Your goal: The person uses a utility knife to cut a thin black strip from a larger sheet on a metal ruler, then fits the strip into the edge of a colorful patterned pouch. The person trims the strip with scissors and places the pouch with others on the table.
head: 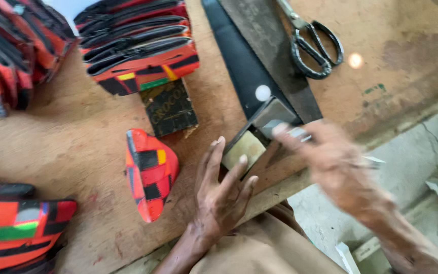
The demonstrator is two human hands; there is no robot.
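Observation:
My left hand (221,195) rests with fingers spread on a pale block (244,148) that lies at the near end of a grey stone (275,115). My right hand (338,170), blurred with motion, holds a thin metal blade (300,134) against that stone. A single red, black and yellow patterned shoe-upper piece (149,172) lies on the brown wooden bench (77,142) just left of my left hand.
Black-handled scissors (313,43) lie at the top right on a long dark strip (249,56). Stacks of patterned pieces (138,45) sit at the top and at the left edge (16,233). A small dark box (170,107) lies mid-bench. The bench edge drops to a concrete floor (411,157).

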